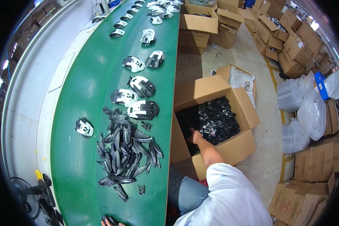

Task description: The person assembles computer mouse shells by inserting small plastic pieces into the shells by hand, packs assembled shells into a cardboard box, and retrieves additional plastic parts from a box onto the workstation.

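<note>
My right hand (pixel 194 136) reaches down into an open cardboard box (pixel 203 87) at the table's right side. Its fingers are partly hidden among small black plastic parts (pixel 218 118), so what they grip does not show. At the lower edge, my left hand (pixel 120 224) is mostly cut off by the picture's border. Its fingers lie on either side of a dark plastic piece (pixel 110 219). A heap of curved dark-grey plastic pieces (pixel 120 147) lies on the green table (pixel 77 165) ahead of it. A small black part (pixel 141 190) lies near the heap.
White-and-black mouse-like shells (pixel 143 86) lie beyond the heap; one shell (pixel 84 127) is apart at left. Similar shells (pixel 120 24) line the far table. More cardboard boxes (pixel 197 28) and clear plastic bags (pixel 310 109) stand at right. A fan (pixel 26 199) is at lower left.
</note>
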Action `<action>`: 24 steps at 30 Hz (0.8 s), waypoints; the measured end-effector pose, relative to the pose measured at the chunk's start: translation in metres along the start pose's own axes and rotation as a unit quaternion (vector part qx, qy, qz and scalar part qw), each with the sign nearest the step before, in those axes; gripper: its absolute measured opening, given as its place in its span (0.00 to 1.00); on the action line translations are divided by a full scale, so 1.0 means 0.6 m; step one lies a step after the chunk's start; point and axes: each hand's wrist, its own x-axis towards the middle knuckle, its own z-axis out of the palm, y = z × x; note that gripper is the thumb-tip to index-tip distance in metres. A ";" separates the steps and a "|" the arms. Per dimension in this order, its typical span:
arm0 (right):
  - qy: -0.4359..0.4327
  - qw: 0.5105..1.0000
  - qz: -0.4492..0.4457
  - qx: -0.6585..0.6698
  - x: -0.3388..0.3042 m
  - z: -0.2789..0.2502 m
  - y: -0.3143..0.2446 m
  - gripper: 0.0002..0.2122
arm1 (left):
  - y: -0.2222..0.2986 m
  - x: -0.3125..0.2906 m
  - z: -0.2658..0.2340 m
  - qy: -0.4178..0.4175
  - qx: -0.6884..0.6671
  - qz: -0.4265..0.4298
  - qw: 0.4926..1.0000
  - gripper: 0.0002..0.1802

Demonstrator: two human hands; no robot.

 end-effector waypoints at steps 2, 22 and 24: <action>0.104 0.994 0.006 0.040 0.011 -0.008 0.056 0.46 | 0.003 0.017 0.005 -0.013 -0.060 0.006 0.998 0.34; 0.090 0.880 -0.327 0.332 -0.460 -0.455 -0.249 0.27 | -0.084 -0.013 0.023 0.105 -0.143 0.061 0.982 0.31; 0.034 0.883 -0.365 0.293 -0.555 -0.425 -0.336 0.27 | -0.098 -0.027 0.017 0.104 -0.147 0.059 0.982 0.31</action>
